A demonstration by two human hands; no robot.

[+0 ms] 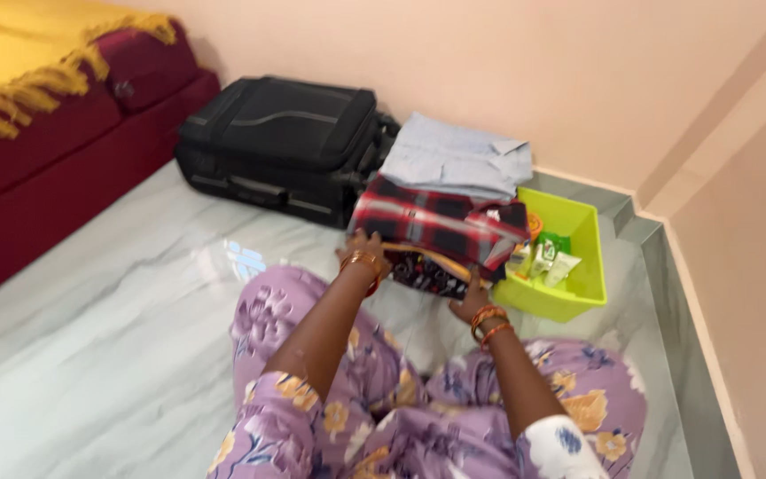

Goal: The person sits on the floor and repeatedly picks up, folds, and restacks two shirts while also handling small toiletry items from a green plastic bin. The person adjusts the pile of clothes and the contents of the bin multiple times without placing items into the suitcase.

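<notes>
- The red-and-black checked shirt (pixel 441 222), gripped at its near edge by both hands, is soft matt cloth.
- Beyond the grip, the pale blue folded garment (pixel 454 160) is smooth cloth.
- Right of the grip, the lime tub (pixel 578 297) is glossy plastic.
- Under it, the floor (pixel 108 355) is polished veined stone.
- Far behind, the black suitcase (pixel 277 133) is matt woven fabric.
</notes>
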